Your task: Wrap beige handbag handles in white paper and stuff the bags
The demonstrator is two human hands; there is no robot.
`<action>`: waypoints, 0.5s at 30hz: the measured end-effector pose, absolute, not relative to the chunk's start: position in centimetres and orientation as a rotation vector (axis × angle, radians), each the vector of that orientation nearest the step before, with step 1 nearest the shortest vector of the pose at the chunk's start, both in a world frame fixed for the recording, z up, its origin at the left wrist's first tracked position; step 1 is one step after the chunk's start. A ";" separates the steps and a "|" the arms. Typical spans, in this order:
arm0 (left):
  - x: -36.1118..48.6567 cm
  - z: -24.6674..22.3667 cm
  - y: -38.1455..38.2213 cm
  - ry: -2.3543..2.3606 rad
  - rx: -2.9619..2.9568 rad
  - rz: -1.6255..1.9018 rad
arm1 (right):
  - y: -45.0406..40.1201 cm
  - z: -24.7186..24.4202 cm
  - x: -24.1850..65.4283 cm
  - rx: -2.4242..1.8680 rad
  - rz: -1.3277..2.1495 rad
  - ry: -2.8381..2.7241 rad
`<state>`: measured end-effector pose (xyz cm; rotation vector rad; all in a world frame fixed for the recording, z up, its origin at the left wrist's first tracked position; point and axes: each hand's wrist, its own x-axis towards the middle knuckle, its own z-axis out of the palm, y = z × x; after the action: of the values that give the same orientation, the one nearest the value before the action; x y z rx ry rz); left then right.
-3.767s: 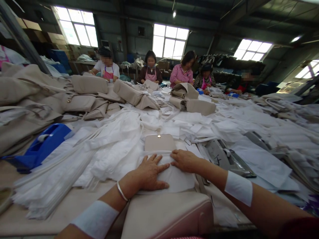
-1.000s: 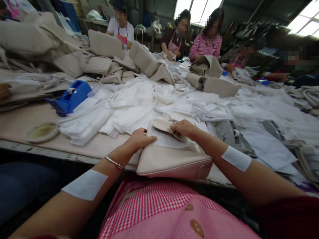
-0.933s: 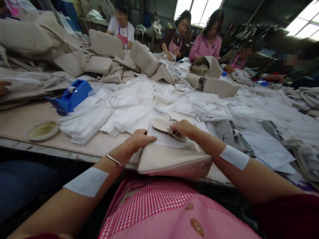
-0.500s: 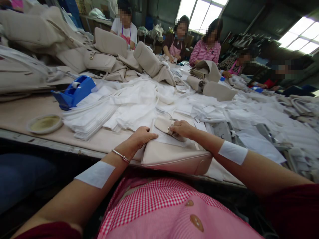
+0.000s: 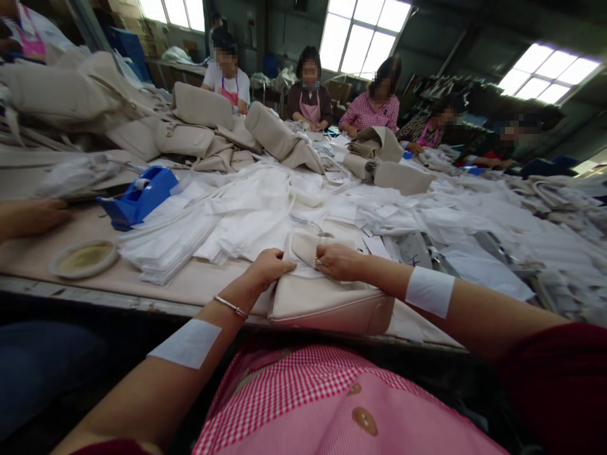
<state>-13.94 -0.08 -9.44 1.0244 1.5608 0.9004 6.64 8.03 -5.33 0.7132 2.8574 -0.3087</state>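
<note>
A beige handbag (image 5: pixel 327 300) lies at the table's front edge, right before me. My left hand (image 5: pixel 268 272) is closed at the bag's left upper edge, thumb and fingers pinching it beside a white sheet (image 5: pixel 303 270). My right hand (image 5: pixel 339 261) is curled shut over the top of the bag; what its fingertips grip is hidden. A small beige flap (image 5: pixel 306 245) lies just beyond those fingertips. Something shiny shows at the right fingers, a ring or a clasp, I cannot tell which.
White sheets (image 5: pixel 165 246) lie stacked to the left, near a blue tape dispenser (image 5: pixel 142 196) and a round dish (image 5: pixel 83 259). Beige bags (image 5: pixel 203 104) are heaped behind. Another person's hand (image 5: pixel 35 217) rests at far left. Several people in aprons stand across the table.
My right hand has shifted down and left and turned into a tighter curl over the flap. My left hand stays at the bag's edge. Another person's hand has appeared at left.
</note>
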 end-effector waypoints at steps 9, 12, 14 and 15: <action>-13.6 -8.2 2.1 1.721 0.971 0.743 | 7.3 -3.7 8.2 0.767 -0.338 2.986; -13.5 -7.8 2.4 1.692 0.884 0.707 | 7.8 -2.9 9.6 0.759 -0.625 3.048; -13.5 -7.5 2.4 1.665 0.820 0.699 | 8.5 -2.8 11.0 0.920 -0.836 3.050; -13.6 -7.4 2.4 1.650 0.791 0.699 | 8.9 -3.0 11.9 1.116 -0.922 3.014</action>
<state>-13.64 2.45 -7.44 0.7910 1.6502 0.6995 11.91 8.87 -2.95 1.1163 3.0144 -0.9219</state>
